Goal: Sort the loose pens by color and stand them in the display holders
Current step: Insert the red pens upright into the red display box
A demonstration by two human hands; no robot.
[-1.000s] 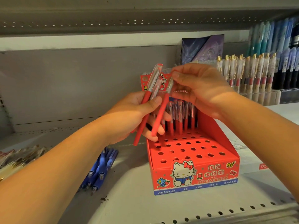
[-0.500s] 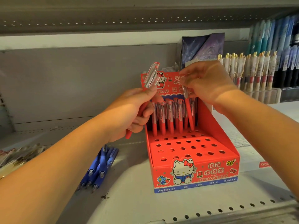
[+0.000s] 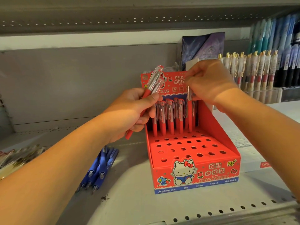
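A red cartoon-cat display holder (image 3: 194, 172) stands on the shelf, its top full of round holes. Several red pens (image 3: 168, 117) stand in its back row. My left hand (image 3: 134, 111) grips two red pens (image 3: 154, 83) with clear caps, tilted up to the right, just left of the holder. My right hand (image 3: 209, 82) pinches the top of one red pen (image 3: 189, 111), upright with its tip at the right end of the back row. Several loose blue pens (image 3: 100, 169) lie on the shelf at left of the holder.
Pale pens with gold clips (image 3: 14, 159) lie in a heap at the far left edge. To the right stand holders of gold-topped pens (image 3: 253, 70) and blue and teal pens (image 3: 276, 34). A dark packet (image 3: 203, 44) leans behind the red holder. The perforated shelf lip (image 3: 211, 213) runs along the front.
My right hand carried its red pen from beside the left hand over to the holder and lowered it upright into the back row. The left hand drew back left with its two pens.
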